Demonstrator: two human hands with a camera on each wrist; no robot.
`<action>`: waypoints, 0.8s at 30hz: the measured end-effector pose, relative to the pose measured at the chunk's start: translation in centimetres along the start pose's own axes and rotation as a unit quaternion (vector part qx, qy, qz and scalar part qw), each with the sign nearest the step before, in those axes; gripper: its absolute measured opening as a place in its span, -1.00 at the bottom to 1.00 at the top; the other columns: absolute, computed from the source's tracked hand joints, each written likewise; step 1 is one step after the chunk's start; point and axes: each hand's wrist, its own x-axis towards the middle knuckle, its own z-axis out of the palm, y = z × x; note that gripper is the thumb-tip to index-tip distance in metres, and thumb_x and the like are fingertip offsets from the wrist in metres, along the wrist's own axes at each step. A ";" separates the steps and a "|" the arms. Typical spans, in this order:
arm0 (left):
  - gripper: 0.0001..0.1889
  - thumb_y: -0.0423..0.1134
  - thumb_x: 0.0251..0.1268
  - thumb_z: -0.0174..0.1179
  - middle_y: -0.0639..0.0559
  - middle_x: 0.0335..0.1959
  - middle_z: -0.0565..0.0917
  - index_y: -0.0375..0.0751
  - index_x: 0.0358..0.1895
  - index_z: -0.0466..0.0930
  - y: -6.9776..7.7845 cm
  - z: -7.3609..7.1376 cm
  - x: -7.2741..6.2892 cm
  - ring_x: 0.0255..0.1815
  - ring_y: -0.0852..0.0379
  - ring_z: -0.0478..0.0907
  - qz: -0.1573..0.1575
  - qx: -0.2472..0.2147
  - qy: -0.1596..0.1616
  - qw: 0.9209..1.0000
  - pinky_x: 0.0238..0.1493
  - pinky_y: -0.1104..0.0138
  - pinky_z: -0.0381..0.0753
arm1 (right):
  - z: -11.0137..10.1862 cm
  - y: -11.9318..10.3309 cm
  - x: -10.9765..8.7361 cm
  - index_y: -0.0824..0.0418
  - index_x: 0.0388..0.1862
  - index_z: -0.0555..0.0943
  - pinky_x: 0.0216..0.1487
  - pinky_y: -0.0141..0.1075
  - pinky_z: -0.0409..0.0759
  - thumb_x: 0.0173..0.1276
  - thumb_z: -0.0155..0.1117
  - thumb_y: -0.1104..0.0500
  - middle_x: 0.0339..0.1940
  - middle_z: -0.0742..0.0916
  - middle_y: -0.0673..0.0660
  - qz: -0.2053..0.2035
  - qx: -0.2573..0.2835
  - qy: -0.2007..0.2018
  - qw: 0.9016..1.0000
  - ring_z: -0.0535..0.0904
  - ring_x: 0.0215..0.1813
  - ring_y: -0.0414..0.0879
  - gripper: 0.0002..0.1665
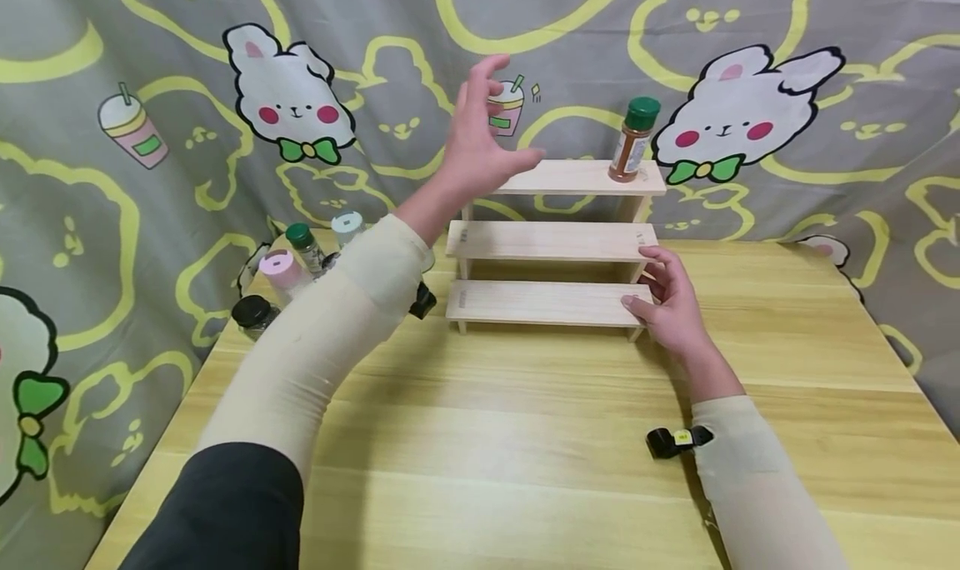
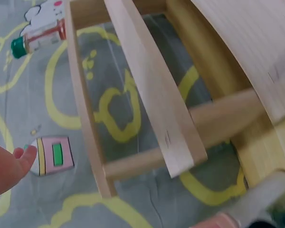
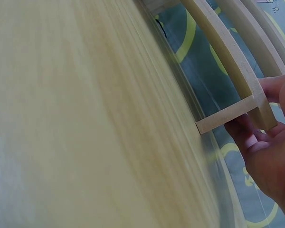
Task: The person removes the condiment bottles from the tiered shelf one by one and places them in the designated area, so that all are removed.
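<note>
A three-tier wooden shelf rack point(image 1: 551, 303) stands towards the back of the table. At the right end of its lowest board, my right hand point(image 1: 672, 307) grips the wood, thumb on top; the right wrist view shows fingers point(image 3: 247, 133) reaching around the board's end point(image 3: 263, 114). My left hand point(image 1: 476, 149) is raised by the left end of the top tier, its fingers spread and slightly bent, holding nothing. A spice jar point(image 1: 628, 145) with a green lid and reddish-brown contents stands upright on the top tier's right end.
Several jars stand at the table's back left, partly behind my left forearm: one black-lidded point(image 1: 253, 313), one pink-lidded point(image 1: 281, 272), one green-lidded point(image 1: 302, 243) and one with a pale blue lid point(image 1: 347, 226). A grey patterned curtain point(image 1: 405, 20) hangs directly behind the table point(image 1: 480, 470).
</note>
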 end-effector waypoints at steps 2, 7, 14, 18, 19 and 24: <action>0.12 -0.30 -0.14 0.62 -0.02 0.28 0.25 0.18 0.50 0.07 0.1 0.8 0.2 0.23 0.06 0.33 0.004 -0.002 -0.006 1.000 0.12 0.39 0.45 | 0.0 0.0 0.0 0.11 0.46 0.28 0.10 -0.38 0.47 0.18 0.25 0.66 0.29 0.48 0.22 0.002 -0.001 0.002 1.000 0.43 0.19 0.25 -0.07; 0.10 -0.27 -0.12 0.61 -0.01 0.28 0.25 0.20 0.50 0.07 0.0 2.6 0.5 0.26 0.08 0.30 0.006 -0.008 -0.017 1.000 0.13 0.33 0.44 | 0.0 -0.1 0.0 0.12 0.47 0.27 0.12 -0.36 0.45 0.19 0.25 0.66 0.32 0.46 0.24 0.010 0.001 0.003 1.000 0.43 0.20 0.23 -0.07; 0.06 -0.22 -0.09 0.60 0.04 0.35 0.25 0.17 0.50 0.09 -0.2 4.9 0.8 0.31 0.16 0.26 0.009 0.013 -0.023 1.000 0.14 0.40 0.40 | 0.0 -0.2 0.1 0.18 0.46 0.26 0.14 -0.34 0.45 0.18 0.26 0.66 0.30 0.45 0.23 0.008 0.007 -0.002 1.000 0.41 0.21 0.25 -0.09; 0.06 -0.23 -0.06 0.59 0.05 0.37 0.22 0.19 0.50 0.08 -0.2 6.3 1.3 0.33 0.20 0.24 0.006 0.017 -0.034 0.999 0.16 0.43 0.39 | -0.1 -0.1 0.0 0.19 0.46 0.25 0.14 -0.34 0.45 0.18 0.26 0.66 0.30 0.45 0.24 0.008 0.006 -0.004 1.000 0.43 0.20 0.23 -0.08; 0.06 -0.22 -0.05 0.58 0.04 0.38 0.22 0.20 0.50 0.07 -0.1 6.6 1.5 0.33 0.20 0.24 0.007 0.022 -0.036 0.999 0.16 0.45 0.39 | -0.1 -0.1 0.0 0.19 0.46 0.25 0.14 -0.33 0.45 0.18 0.26 0.66 0.30 0.45 0.24 0.008 0.006 -0.004 1.000 0.43 0.20 0.23 -0.08; 0.08 -0.21 -0.04 0.58 0.03 0.40 0.20 0.23 0.52 0.03 0.5 8.1 2.0 0.36 0.22 0.24 0.001 0.026 -0.051 0.998 0.16 0.43 0.41 | -0.1 -0.3 0.0 0.20 0.46 0.25 0.14 -0.32 0.45 0.17 0.26 0.66 0.29 0.46 0.23 0.004 0.007 -0.003 1.000 0.42 0.19 0.25 -0.09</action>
